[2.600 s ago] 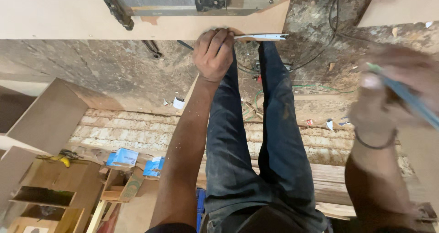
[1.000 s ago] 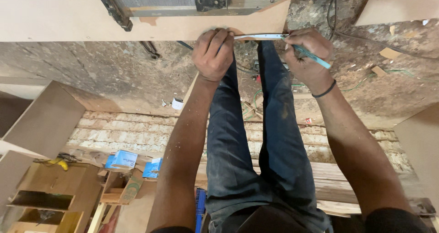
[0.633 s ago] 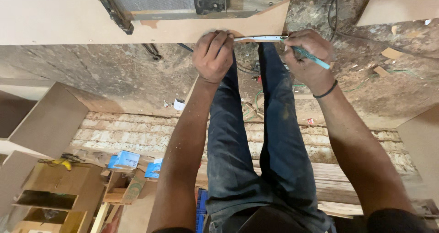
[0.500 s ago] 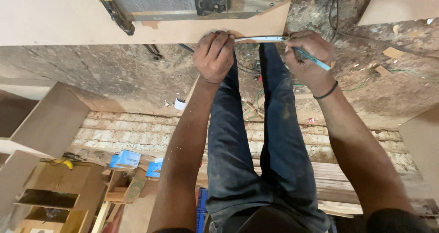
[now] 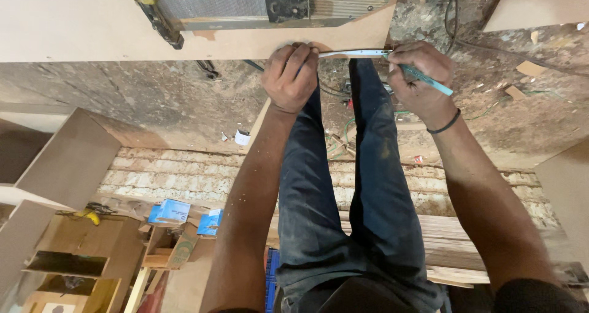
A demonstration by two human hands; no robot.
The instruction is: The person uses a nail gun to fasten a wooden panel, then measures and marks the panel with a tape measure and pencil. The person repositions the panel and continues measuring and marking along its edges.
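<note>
My left hand presses down on one end of a thin metal ruler laid along the edge of a pale wooden board. My right hand grips a teal pencil with its tip at the ruler's other end, on the board's corner. A metal rail with a black bracket lies on the board just beyond the hands. My legs in dark jeans stand below.
Rough concrete floor with cables and scraps lies under the board. Brick strip, stacked planks, cardboard boxes, small blue boxes and leaning board panels sit at the left and bottom. More panels are at the right edge.
My right hand came in from the right with the pencil and settled at the ruler's end on the board. My left hand stayed on the ruler.
</note>
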